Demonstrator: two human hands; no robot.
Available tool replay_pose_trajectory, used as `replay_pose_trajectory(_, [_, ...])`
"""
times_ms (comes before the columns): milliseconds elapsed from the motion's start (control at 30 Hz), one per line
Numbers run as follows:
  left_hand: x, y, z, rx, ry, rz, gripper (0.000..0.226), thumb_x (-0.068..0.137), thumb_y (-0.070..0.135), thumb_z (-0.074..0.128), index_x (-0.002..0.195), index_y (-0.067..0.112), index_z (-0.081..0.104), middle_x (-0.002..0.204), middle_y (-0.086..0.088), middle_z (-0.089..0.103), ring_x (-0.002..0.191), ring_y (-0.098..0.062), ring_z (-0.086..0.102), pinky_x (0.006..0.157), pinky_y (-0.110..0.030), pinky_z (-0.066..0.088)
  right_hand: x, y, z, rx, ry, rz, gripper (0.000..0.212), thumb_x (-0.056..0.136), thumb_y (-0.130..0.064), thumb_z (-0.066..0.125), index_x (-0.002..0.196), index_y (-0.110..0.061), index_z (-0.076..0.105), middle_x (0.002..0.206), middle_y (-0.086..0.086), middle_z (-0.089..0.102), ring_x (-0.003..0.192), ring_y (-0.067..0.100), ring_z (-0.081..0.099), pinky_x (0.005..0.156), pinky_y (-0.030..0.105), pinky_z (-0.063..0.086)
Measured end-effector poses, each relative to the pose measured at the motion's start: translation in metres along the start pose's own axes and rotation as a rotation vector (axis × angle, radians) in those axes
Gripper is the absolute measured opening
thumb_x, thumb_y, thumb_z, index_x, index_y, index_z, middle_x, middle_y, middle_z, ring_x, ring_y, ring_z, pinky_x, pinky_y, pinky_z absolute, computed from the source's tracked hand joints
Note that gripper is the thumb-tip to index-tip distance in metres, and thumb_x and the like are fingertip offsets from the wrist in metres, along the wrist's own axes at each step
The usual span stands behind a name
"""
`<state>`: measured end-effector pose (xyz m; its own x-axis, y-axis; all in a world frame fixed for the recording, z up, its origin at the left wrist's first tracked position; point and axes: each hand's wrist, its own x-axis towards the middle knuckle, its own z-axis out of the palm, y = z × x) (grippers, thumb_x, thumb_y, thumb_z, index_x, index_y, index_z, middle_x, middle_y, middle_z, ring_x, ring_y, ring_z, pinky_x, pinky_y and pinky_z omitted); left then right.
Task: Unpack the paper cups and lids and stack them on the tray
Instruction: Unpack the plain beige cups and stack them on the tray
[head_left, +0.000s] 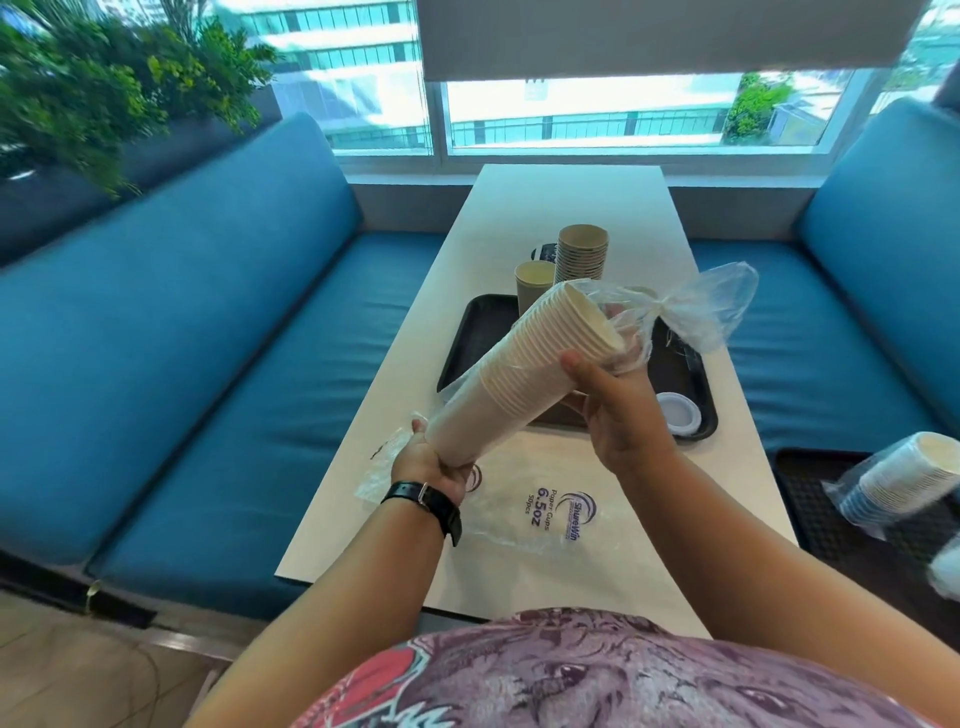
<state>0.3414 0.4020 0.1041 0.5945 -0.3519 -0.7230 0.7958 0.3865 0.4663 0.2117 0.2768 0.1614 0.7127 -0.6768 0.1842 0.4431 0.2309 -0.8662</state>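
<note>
A long stack of white paper cups (524, 371) in a clear plastic bag (711, 306) is tilted above the table. My left hand (434, 465) grips the stack's bottom end. My right hand (618, 410) holds the stack near its rims, thumb on top. The bag's knotted end sticks out past the rims. Behind the stack lies a black tray (691, 374) with a brown cup (532, 286), a tall stack of brown cups (582, 254) and a white lid (678, 413).
An empty printed plastic bag (550, 512) lies on the white table (566, 202) near me. On the blue bench at right, another black tray (831, 514) carries a bagged stack of white cups (898, 480). Blue benches flank the table.
</note>
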Motion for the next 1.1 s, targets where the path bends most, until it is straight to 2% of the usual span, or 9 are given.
replay_pose_trajectory(100, [0.002,0.004,-0.004,0.022,0.056,0.046,0.017,0.103,0.025,0.052,0.089,0.029,0.061,0.083,-0.005,0.062,0.04,-0.018,0.055,0.034,-0.023,0.047,-0.002,-0.003,0.002,-0.006,0.01,-0.005,0.074,0.058,-0.025,0.082,0.124,-0.024,0.049,0.108,0.0,0.067,0.101,0.018,0.065,0.073,0.033,0.055])
replay_pose_trajectory(233, [0.008,0.003,-0.008,0.041,0.127,0.108,0.02,0.102,0.03,0.055,0.082,0.025,0.056,0.081,-0.002,0.061,0.062,-0.021,0.057,0.033,-0.021,0.045,-0.006,-0.005,0.008,0.0,0.06,0.033,0.107,0.054,-0.069,0.08,0.14,-0.022,0.039,0.132,0.007,0.059,0.119,0.03,0.058,0.088,0.052,0.052])
replay_pose_trajectory(367, [0.011,0.002,-0.012,0.081,0.208,0.145,0.031,0.101,0.039,0.054,0.078,0.018,0.053,0.08,-0.002,0.059,0.067,-0.022,0.057,0.058,-0.031,0.053,-0.008,-0.008,0.013,-0.019,0.116,0.081,0.108,0.052,-0.083,0.069,0.137,-0.02,0.044,0.135,0.011,0.057,0.124,0.037,0.053,0.093,0.061,0.047])
replay_pose_trajectory(467, [0.009,0.001,-0.015,0.094,0.24,0.187,0.038,0.099,0.044,0.054,0.076,0.014,0.05,0.079,-0.002,0.058,0.067,-0.022,0.058,0.059,-0.033,0.051,-0.01,-0.01,0.016,-0.024,0.135,0.094,0.101,0.055,-0.081,0.069,0.133,-0.02,0.048,0.132,0.008,0.06,0.118,0.032,0.058,0.083,0.051,0.056])
replay_pose_trajectory(667, [0.012,-0.007,-0.023,0.177,0.226,0.208,0.043,0.098,0.052,0.051,0.087,0.011,0.054,0.079,-0.001,0.058,0.067,-0.023,0.057,0.056,-0.036,0.05,-0.004,-0.01,0.013,0.022,0.402,0.173,0.036,0.097,-0.045,0.048,0.12,-0.019,0.058,0.114,0.007,0.065,0.106,0.028,0.063,0.082,0.048,0.056])
replay_pose_trajectory(767, [0.013,-0.017,-0.025,0.26,0.172,0.149,0.038,0.099,0.054,0.048,0.096,0.017,0.058,0.083,-0.003,0.062,0.074,-0.026,0.061,0.074,-0.044,0.059,0.001,-0.017,0.012,0.015,0.506,0.175,0.028,0.098,-0.042,0.047,0.105,-0.026,0.068,0.115,0.004,0.067,0.107,0.024,0.064,0.082,0.043,0.057])
replay_pose_trajectory(867, [0.014,-0.026,-0.03,0.395,0.12,0.121,0.025,0.101,0.037,0.049,0.112,0.017,0.058,0.102,-0.009,0.066,0.09,-0.031,0.066,0.062,-0.037,0.057,0.004,-0.027,0.011,-0.084,0.532,0.123,0.03,0.1,-0.04,0.045,0.094,-0.025,0.07,0.11,0.002,0.068,0.102,0.02,0.063,0.073,0.035,0.054])
replay_pose_trajectory(933, [0.015,-0.028,-0.035,0.677,0.085,0.249,0.033,0.103,0.025,0.042,0.132,0.012,0.049,0.125,-0.014,0.059,0.11,-0.037,0.061,0.084,-0.044,0.057,0.007,-0.035,0.011,-0.161,0.533,0.054,0.03,0.1,-0.037,0.045,0.087,-0.026,0.069,0.099,-0.001,0.068,0.095,0.018,0.061,0.069,0.031,0.048])
replay_pose_trajectory(1100, [-0.005,-0.023,-0.037,0.907,-0.047,0.536,0.028,0.1,0.018,0.049,0.128,0.015,0.048,0.12,-0.005,0.058,0.092,-0.016,0.056,0.091,-0.032,0.05,0.006,-0.031,0.009,-0.407,0.393,-0.09,0.03,0.1,-0.031,0.047,0.077,-0.027,0.065,0.082,-0.008,0.067,0.082,0.01,0.06,0.081,0.034,0.046])
